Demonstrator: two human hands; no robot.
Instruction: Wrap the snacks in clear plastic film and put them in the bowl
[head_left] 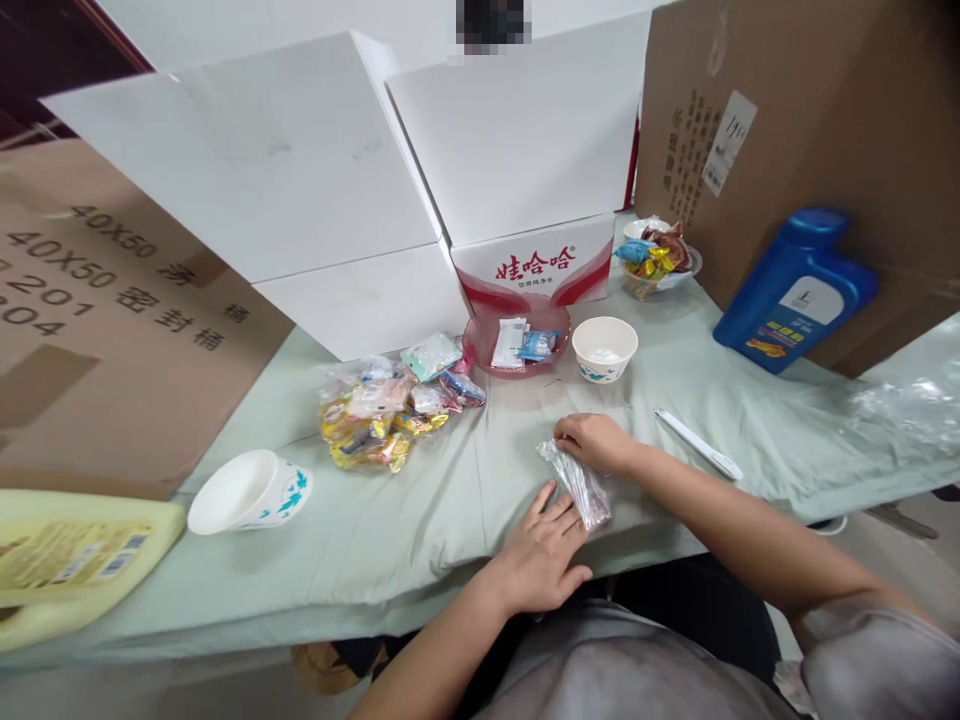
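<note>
A crumpled clear plastic bag (581, 487) lies on the cloth near the table's front edge, with something small and reddish showing at its near end. My right hand (595, 441) has its fingers curled down on the bag's far end, closed on the plastic. Flat on the cloth to the left of it rests my left hand (546, 550), fingers spread and fingertips at the bag's side. To the right of my right hand lies a white utility knife (697, 443). A white paper bowl (604, 350) stands just beyond the hands.
Wrapped snacks (390, 410) lie in a heap left of centre. Farther back are a pink bowl (517, 365) holding packets and a clear bowl (660, 275) of sweets. A tipped paper bowl (251, 490), yellow jug (82, 565) and blue bottle (795, 290) flank them. Boxes (517, 150) line the back.
</note>
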